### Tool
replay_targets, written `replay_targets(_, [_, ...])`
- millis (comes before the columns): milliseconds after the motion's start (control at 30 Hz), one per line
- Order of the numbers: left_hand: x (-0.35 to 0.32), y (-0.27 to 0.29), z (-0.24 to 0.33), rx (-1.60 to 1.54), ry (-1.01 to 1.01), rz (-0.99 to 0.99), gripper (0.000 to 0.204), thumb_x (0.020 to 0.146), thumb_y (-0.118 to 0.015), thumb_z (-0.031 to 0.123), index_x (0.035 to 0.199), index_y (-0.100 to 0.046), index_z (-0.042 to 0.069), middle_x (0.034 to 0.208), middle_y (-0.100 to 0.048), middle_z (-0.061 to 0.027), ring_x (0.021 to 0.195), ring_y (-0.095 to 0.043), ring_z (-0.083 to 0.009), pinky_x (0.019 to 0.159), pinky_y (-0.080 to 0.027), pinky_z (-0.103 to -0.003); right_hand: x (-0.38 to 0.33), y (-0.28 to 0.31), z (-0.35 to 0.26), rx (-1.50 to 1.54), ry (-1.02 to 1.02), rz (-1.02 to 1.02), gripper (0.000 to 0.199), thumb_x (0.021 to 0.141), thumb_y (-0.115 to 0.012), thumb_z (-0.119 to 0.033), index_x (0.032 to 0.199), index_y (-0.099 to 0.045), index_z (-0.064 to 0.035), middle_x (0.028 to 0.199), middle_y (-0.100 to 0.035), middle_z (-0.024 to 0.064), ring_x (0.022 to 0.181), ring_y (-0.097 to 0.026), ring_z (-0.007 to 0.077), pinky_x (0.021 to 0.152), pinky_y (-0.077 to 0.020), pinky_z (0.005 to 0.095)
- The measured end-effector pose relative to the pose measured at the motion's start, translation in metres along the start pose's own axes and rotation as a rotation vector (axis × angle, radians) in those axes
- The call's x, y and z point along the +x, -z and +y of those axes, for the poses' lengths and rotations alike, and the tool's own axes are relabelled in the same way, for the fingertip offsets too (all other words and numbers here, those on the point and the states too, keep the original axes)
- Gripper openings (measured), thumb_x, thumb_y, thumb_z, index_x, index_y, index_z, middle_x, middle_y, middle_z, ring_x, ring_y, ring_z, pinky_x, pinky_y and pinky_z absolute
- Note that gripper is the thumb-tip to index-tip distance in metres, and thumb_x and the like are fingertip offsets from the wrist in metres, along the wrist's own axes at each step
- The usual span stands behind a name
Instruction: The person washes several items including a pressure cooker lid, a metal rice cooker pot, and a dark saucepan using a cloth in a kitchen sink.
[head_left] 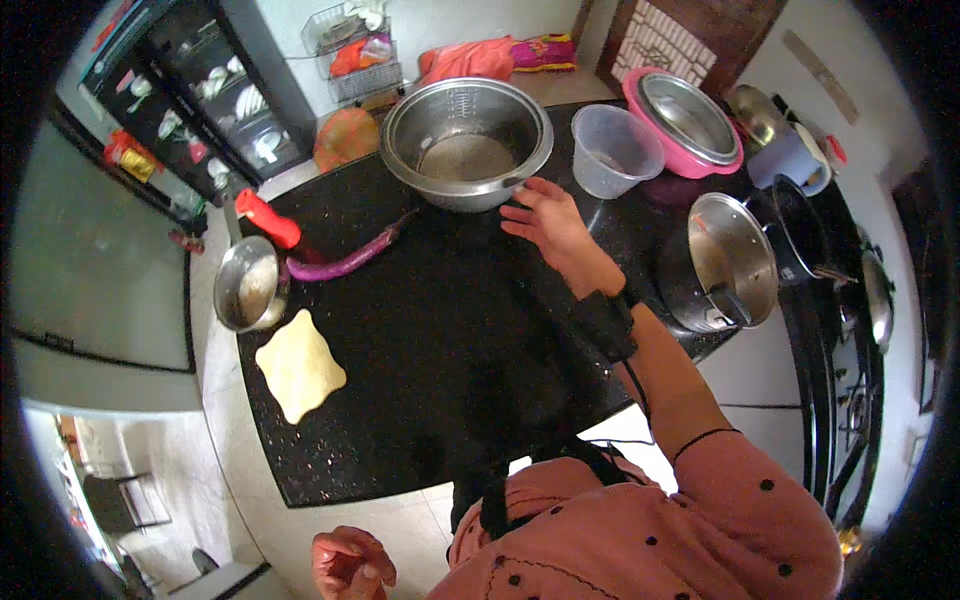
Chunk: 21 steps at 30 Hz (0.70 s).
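Note:
My right hand [548,232] reaches over the black countertop to the near right side of a large metal pot [470,190]. Its fingers are apart, the upper ones at the pot's rim; whether they press on it I cannot tell. Low in the view, off the counter's front edge, my left hand [352,563] hangs with loosely curled fingers and nothing visible in it. A long purple eggplant [345,265] lies left of the pot. At the left edge is a pale yellow, wavy-edged flat piece [300,367], possibly a cloth.
A small saucepan [250,285] and a red object [270,220] sit at the left. Right of the pot stand a clear plastic tub [615,150], a pink basin [690,165] with a metal lid-like piece, and a steel pot [745,265]. A stove [850,390] lies far right.

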<state>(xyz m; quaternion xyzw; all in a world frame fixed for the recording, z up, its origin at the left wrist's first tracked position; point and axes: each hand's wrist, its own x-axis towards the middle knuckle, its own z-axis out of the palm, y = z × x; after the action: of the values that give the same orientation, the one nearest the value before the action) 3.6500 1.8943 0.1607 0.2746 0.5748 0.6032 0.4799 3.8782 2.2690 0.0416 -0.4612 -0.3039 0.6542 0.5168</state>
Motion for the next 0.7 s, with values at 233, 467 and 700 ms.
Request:
replay_targets(233, [0.066, 0.056, 0.017, 0.118, 0.101, -0.141, 0.015, 0.087, -0.063, 0.014, 0.095, -0.052, 0.007, 0.085, -0.056, -0.0096, 0.058, -0.047, -0.0108, 0.048, -0.037, -0.022, 0.032, -0.015, 0.008, 0.306, -0.042, 0.147, 0.024, 0.089, -0.058, -0.018, 0.104, -0.053, -0.0003, 0.097, -0.057, 0.0113, 0.087, -0.057, 0.0245, 0.081, -0.0511, 0.0422])
replay_targets(467, [0.125, 0.094, 0.016, 0.148, 0.195, -0.197, 0.018, 0.082, -0.063, 0.013, 0.094, -0.051, 0.007, 0.084, -0.056, -0.0083, 0.06, -0.047, -0.011, 0.051, -0.038, -0.022, -0.047, -0.042, 0.008, 0.165, 0.04, 0.313, 0.016, 0.084, -0.062, -0.014, 0.096, -0.059, -0.0044, 0.087, -0.062, 0.0069, 0.083, -0.059, 0.018, 0.076, -0.0492, 0.031])
replay_targets(700, [0.173, 0.067, 0.004, 0.16, 0.226, -0.345, 0.026, 0.076, -0.069, 0.014, 0.089, -0.048, 0.006, 0.081, -0.055, -0.0095, 0.053, -0.046, -0.01, 0.043, -0.037, -0.021, -0.139, -0.036, 0.007, 0.329, 0.143, 0.325, 0.017, 0.075, -0.058, -0.004, 0.092, -0.054, -0.0051, 0.077, -0.056, 0.0015, 0.069, -0.054, 0.0144, 0.068, -0.0477, 0.0299])
